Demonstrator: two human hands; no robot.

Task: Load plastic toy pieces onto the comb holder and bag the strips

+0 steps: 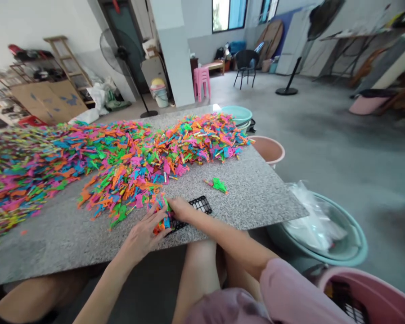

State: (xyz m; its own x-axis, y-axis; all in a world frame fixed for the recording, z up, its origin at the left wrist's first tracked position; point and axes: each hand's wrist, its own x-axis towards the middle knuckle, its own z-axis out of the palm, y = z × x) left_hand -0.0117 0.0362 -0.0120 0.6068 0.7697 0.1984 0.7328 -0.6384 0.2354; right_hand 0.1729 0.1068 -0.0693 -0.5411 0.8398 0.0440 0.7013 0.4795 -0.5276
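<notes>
Near side of a grey stone table (259, 184): our left hand (142, 234) clasps multicoloured plastic toys (162, 216) at a black plastic lattice tray (203, 205); our right hand (181, 210) hides its grip. Slack left fingers could scatter them.

tabletop (256, 186): stone-like, speckled, smooth | heaped pieces (192, 137): plastic, mostly matt | gridded tray (207, 204): hard-looking plastic | turquoise tub (363, 245): smooth plastic, faint sheen | bags (312, 220): clear, glossy plastic film | cardboard (40, 100): matt | sleeve (290, 288): matt cloth
</notes>
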